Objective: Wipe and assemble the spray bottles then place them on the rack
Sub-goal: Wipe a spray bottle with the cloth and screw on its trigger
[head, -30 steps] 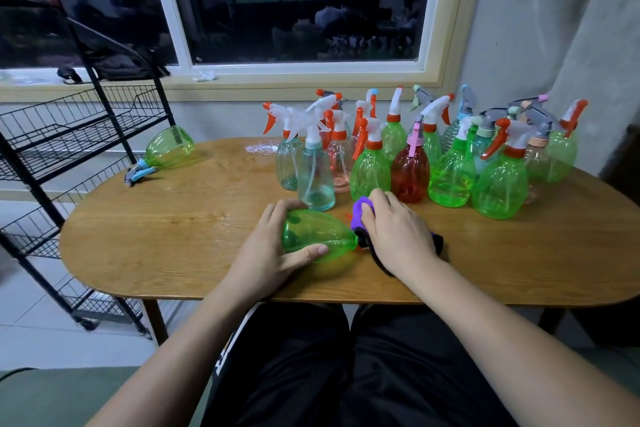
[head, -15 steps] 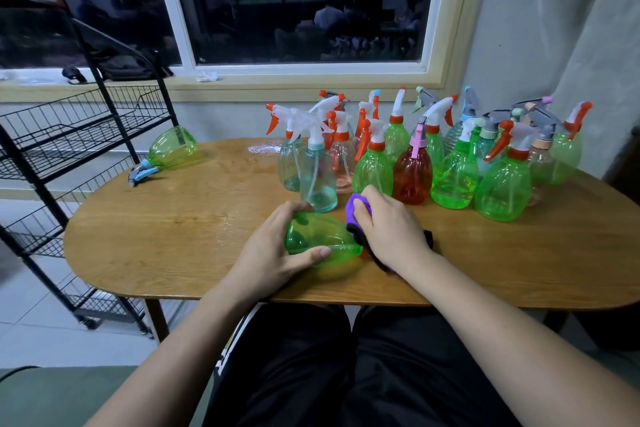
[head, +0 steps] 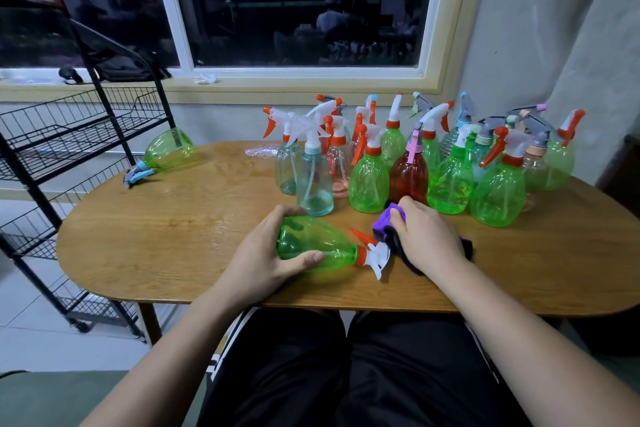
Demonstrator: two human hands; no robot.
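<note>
Near the table (head: 156,253) edge, the left hand (head: 263,255) clasps the green bottle (head: 322,243), on its side, steadying it; the right hand (head: 427,239) clutches the purple cloth (head: 385,222) beside its nozzle (head: 376,253), likely for wiping.

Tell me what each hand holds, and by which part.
Left hand grips the lying green bottle round its wide body, thumb on the near side. Right hand clutches the bunched purple cloth, beside the bottle's spray head.

Green spray bottle (head: 317,246) on its side
Orange-white trigger head (head: 372,253) fitted, pointing right, just beside the purple cloth (head: 384,222).
</note>
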